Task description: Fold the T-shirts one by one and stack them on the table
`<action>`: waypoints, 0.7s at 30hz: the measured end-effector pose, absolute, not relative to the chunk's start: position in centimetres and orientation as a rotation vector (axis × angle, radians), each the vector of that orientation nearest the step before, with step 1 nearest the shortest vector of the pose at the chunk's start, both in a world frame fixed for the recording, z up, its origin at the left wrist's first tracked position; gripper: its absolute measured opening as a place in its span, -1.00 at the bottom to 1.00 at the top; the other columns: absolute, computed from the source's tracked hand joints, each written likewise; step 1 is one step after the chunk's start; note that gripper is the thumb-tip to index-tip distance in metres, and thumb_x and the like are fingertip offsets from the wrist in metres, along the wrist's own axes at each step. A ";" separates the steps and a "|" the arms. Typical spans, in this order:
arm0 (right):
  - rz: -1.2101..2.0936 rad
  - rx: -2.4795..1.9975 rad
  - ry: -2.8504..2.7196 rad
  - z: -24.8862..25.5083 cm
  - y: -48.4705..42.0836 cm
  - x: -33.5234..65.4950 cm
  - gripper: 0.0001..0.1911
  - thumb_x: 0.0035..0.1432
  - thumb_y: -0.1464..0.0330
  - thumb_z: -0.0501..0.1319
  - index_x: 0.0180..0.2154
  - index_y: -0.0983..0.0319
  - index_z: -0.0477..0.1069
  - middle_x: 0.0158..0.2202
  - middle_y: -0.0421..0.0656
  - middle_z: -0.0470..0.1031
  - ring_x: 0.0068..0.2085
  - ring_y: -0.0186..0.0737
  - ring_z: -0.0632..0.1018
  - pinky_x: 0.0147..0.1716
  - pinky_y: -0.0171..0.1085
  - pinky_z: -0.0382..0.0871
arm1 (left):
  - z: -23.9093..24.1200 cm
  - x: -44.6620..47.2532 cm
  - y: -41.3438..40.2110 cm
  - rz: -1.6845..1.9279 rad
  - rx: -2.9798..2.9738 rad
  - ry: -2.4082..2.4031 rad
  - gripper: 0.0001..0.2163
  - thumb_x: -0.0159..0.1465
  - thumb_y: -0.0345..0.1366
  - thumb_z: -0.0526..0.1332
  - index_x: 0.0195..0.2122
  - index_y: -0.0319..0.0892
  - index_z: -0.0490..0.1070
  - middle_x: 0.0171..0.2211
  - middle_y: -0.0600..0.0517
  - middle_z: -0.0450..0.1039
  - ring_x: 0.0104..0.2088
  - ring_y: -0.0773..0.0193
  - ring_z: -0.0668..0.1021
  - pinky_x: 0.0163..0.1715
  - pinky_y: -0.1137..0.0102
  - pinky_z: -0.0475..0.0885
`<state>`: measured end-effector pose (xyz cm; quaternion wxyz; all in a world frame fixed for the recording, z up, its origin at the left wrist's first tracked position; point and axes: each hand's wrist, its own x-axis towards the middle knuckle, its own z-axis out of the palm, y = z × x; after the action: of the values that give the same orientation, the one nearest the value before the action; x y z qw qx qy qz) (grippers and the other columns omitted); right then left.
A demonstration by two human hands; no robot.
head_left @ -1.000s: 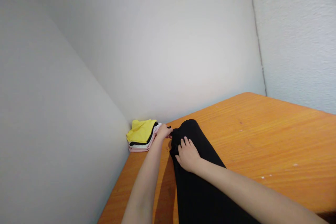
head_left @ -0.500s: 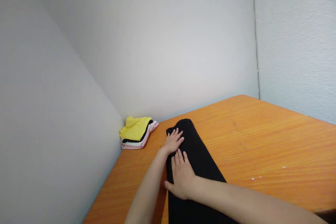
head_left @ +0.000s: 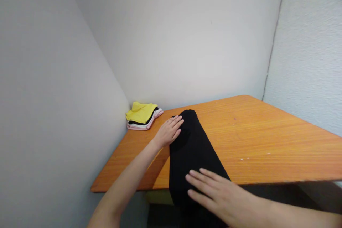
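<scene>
A long black garment [head_left: 195, 149], folded lengthwise, lies on the orange wooden table [head_left: 256, 131]. Its near end hangs over the table's front edge. My left hand [head_left: 169, 130] is at the garment's far left side, fingers stretched out over the cloth near its top end. Above the near part of the garment is my right hand [head_left: 216, 196], its fingers extended and spread a little. Whether the right fingers touch the cloth I cannot tell. Neither hand grips anything.
A stack of folded cloths, with a yellow cloth [head_left: 141, 113] on top of black, white and pink ones, sits at the back left corner. A white wall [head_left: 184, 42] stands behind the table, with more wall at the left and right.
My right hand has moved back from beside the left hand toward the table's front edge. My left hand stays near the far end. The view has shifted, so the front edge now shows.
</scene>
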<state>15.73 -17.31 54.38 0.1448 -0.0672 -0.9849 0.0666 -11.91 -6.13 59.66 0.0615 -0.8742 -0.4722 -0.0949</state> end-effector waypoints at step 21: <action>-0.149 -0.296 -2.529 50.7 -15.8 22.6 -0.70 0.23 0.47 0.02 -0.14 0.10 0.46 -0.19 -0.17 0.55 -0.08 -0.13 0.54 0.09 -0.05 0.37 | 51.1 -13.6 -24.9 -0.878 -2.787 -1.188 -0.74 0.45 -0.32 -0.07 -0.18 -0.13 0.42 -0.12 -0.03 0.55 -0.05 0.24 0.55 0.00 0.36 0.42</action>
<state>22.58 -15.76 50.67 0.2912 -0.1109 -0.9486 -0.0560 -13.59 -24.88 51.12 -0.0063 -0.8835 -0.3766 -0.2784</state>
